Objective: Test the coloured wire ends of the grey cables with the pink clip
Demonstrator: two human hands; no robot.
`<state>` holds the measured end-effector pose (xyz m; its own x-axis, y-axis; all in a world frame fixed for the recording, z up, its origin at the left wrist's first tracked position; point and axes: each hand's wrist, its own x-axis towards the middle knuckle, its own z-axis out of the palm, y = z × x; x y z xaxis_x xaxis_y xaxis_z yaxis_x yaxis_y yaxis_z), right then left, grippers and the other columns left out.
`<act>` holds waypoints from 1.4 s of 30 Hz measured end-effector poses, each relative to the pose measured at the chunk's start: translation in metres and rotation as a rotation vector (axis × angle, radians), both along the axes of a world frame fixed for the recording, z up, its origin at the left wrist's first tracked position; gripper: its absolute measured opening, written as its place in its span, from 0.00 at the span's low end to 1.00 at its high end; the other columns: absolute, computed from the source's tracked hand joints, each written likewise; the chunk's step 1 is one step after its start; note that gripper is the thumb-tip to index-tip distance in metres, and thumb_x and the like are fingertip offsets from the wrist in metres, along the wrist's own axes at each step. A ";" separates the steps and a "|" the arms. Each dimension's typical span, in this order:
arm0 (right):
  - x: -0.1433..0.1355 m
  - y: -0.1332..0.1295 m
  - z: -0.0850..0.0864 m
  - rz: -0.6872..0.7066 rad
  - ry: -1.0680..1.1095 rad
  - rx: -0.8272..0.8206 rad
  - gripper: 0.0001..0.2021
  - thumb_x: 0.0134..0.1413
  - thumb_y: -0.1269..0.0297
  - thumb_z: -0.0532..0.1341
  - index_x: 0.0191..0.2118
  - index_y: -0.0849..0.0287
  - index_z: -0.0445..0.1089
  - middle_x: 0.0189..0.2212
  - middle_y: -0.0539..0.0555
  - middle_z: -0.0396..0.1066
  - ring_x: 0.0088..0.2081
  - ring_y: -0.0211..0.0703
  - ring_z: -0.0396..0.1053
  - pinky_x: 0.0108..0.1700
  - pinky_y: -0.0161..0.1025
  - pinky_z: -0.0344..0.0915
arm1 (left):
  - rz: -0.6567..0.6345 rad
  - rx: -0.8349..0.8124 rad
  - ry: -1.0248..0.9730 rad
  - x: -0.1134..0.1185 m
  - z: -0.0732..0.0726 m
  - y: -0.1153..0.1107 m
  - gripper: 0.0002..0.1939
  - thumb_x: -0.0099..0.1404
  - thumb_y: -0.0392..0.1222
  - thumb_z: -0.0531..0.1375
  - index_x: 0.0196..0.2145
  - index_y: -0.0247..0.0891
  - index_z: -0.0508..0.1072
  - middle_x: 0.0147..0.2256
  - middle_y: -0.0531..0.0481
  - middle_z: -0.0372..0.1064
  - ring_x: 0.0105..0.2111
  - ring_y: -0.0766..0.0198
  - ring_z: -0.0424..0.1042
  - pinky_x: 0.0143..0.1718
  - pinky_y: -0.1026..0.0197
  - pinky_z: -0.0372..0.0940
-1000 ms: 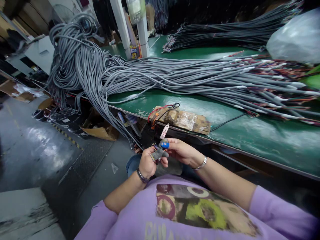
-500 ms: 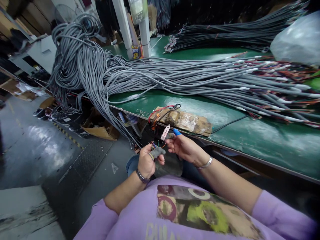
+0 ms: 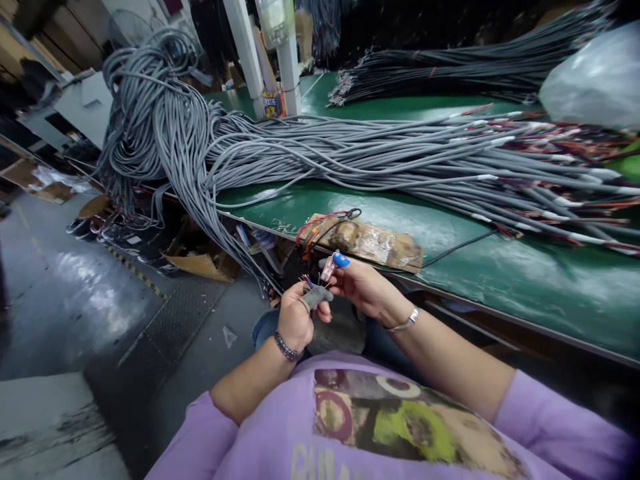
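My left hand point(image 3: 296, 321), a grey cover on its thumb, is closed around a bundle of thin coloured wires point(image 3: 307, 281) whose ends fan out above the thumb. My right hand point(image 3: 369, 291) pinches a small pale tool with dark markings point(image 3: 327, 269), its blue-covered thumb pressed on it. The tool's exact kind is too small to make out. Both hands are close together in front of the bench edge, the tool just beside the wires. Behind them lies a worn, taped wooden board point(image 3: 385, 245) with red and black leads and an orange clamp-like part point(image 3: 309, 239).
Long grey cables point(image 3: 310, 150) cover much of the green bench point(image 3: 465, 257), their stripped ends at the right and a looped heap at the left. Darker cables point(image 3: 445, 73) and a plastic bag point(image 3: 595, 77) are at the back. A cardboard box point(image 3: 200, 257) sits below on the floor.
My right hand has moved left and closer to the wires. Its blue-covered thumb has come down onto the pale tool. My left hand has barely shifted.
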<state>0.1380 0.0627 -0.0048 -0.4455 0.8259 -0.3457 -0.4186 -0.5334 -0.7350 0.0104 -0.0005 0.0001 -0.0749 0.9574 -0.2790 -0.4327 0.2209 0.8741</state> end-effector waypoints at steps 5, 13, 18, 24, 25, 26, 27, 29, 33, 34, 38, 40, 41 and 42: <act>-0.001 0.000 -0.002 -0.026 0.063 0.025 0.12 0.46 0.55 0.67 0.31 0.59 0.73 0.28 0.52 0.72 0.29 0.37 0.67 0.30 0.34 0.65 | -0.045 -0.007 0.027 0.001 -0.004 0.001 0.15 0.47 0.49 0.65 0.23 0.34 0.69 0.14 0.53 0.64 0.12 0.69 0.60 0.15 0.65 0.55; -0.001 -0.002 -0.001 -0.025 0.056 -0.019 0.16 0.50 0.49 0.64 0.32 0.59 0.73 0.26 0.51 0.71 0.27 0.35 0.66 0.28 0.31 0.66 | -0.057 -0.007 0.024 0.001 -0.006 -0.002 0.13 0.48 0.46 0.64 0.23 0.33 0.70 0.14 0.53 0.65 0.11 0.70 0.60 0.14 0.65 0.55; 0.001 -0.001 0.004 0.031 0.036 -0.103 0.22 0.54 0.43 0.56 0.29 0.59 0.71 0.25 0.53 0.72 0.25 0.36 0.67 0.26 0.32 0.67 | -0.049 0.000 0.018 -0.001 -0.002 -0.009 0.11 0.48 0.46 0.64 0.22 0.34 0.70 0.14 0.53 0.65 0.11 0.69 0.61 0.14 0.65 0.56; 0.002 0.001 -0.004 0.020 0.087 -0.048 0.15 0.53 0.51 0.62 0.31 0.61 0.71 0.24 0.51 0.71 0.25 0.35 0.68 0.27 0.31 0.69 | 0.022 0.013 -0.008 0.000 0.004 -0.012 0.12 0.48 0.46 0.64 0.22 0.34 0.69 0.14 0.53 0.65 0.12 0.69 0.61 0.15 0.66 0.56; 0.002 0.001 -0.006 0.016 0.100 -0.041 0.15 0.53 0.52 0.63 0.32 0.61 0.72 0.25 0.52 0.72 0.25 0.35 0.68 0.28 0.31 0.69 | 0.028 0.013 -0.011 0.001 0.005 -0.012 0.13 0.48 0.46 0.64 0.23 0.34 0.69 0.14 0.53 0.65 0.12 0.70 0.61 0.15 0.66 0.56; 0.002 0.000 -0.008 0.015 0.113 -0.038 0.15 0.53 0.52 0.63 0.33 0.61 0.72 0.25 0.52 0.72 0.26 0.35 0.68 0.28 0.31 0.69 | 0.034 0.012 -0.015 0.001 0.005 -0.012 0.13 0.47 0.47 0.64 0.23 0.34 0.68 0.14 0.54 0.65 0.12 0.70 0.61 0.15 0.66 0.56; 0.001 0.000 -0.009 0.016 0.127 -0.038 0.15 0.53 0.51 0.63 0.33 0.61 0.72 0.25 0.52 0.72 0.26 0.35 0.68 0.28 0.31 0.70 | 0.041 0.010 -0.020 0.001 0.006 -0.011 0.13 0.47 0.46 0.64 0.23 0.34 0.68 0.14 0.54 0.65 0.12 0.70 0.61 0.15 0.66 0.56; 0.000 0.000 -0.011 0.022 0.168 -0.045 0.16 0.53 0.51 0.63 0.34 0.60 0.73 0.26 0.52 0.72 0.26 0.35 0.68 0.29 0.32 0.70 | 0.050 0.005 -0.029 0.003 0.006 -0.010 0.12 0.48 0.46 0.64 0.23 0.34 0.68 0.14 0.54 0.65 0.12 0.70 0.60 0.14 0.66 0.56; -0.003 0.001 -0.014 0.002 0.240 -0.061 0.14 0.50 0.52 0.65 0.33 0.60 0.74 0.26 0.50 0.73 0.27 0.35 0.68 0.31 0.33 0.69 | 0.060 -0.007 -0.046 0.005 0.004 -0.007 0.10 0.48 0.44 0.63 0.23 0.35 0.68 0.14 0.54 0.65 0.12 0.69 0.61 0.14 0.66 0.56; -0.004 0.002 -0.015 -0.010 0.244 -0.061 0.14 0.50 0.53 0.66 0.32 0.60 0.74 0.26 0.50 0.73 0.27 0.35 0.68 0.31 0.32 0.69 | 0.059 -0.009 -0.048 0.005 0.003 -0.006 0.10 0.48 0.44 0.63 0.23 0.35 0.68 0.14 0.54 0.65 0.12 0.69 0.61 0.14 0.66 0.56; -0.006 0.002 -0.017 -0.044 0.244 -0.036 0.14 0.47 0.53 0.67 0.32 0.60 0.74 0.25 0.49 0.72 0.26 0.34 0.67 0.29 0.32 0.67 | 0.039 -0.007 -0.039 0.005 0.000 -0.005 0.09 0.47 0.43 0.63 0.23 0.35 0.68 0.14 0.54 0.65 0.12 0.69 0.61 0.14 0.67 0.56; -0.007 0.002 -0.018 -0.055 0.242 -0.021 0.15 0.46 0.52 0.68 0.31 0.60 0.74 0.25 0.49 0.72 0.25 0.33 0.66 0.28 0.31 0.67 | 0.026 -0.001 -0.030 0.005 -0.002 -0.004 0.09 0.48 0.43 0.63 0.23 0.34 0.69 0.13 0.54 0.65 0.11 0.69 0.61 0.13 0.67 0.56; -0.007 0.002 -0.018 -0.063 0.239 -0.017 0.15 0.45 0.52 0.68 0.31 0.60 0.74 0.24 0.49 0.72 0.25 0.33 0.66 0.28 0.31 0.66 | 0.019 0.002 -0.025 0.005 -0.003 -0.004 0.09 0.48 0.43 0.62 0.22 0.34 0.69 0.13 0.54 0.65 0.11 0.70 0.61 0.13 0.67 0.55; -0.007 0.002 -0.017 -0.071 0.236 -0.016 0.15 0.45 0.52 0.68 0.30 0.61 0.74 0.24 0.49 0.71 0.25 0.33 0.66 0.28 0.30 0.66 | 0.013 0.003 -0.018 0.005 -0.004 -0.004 0.09 0.48 0.43 0.62 0.22 0.34 0.69 0.13 0.54 0.64 0.11 0.70 0.61 0.13 0.67 0.55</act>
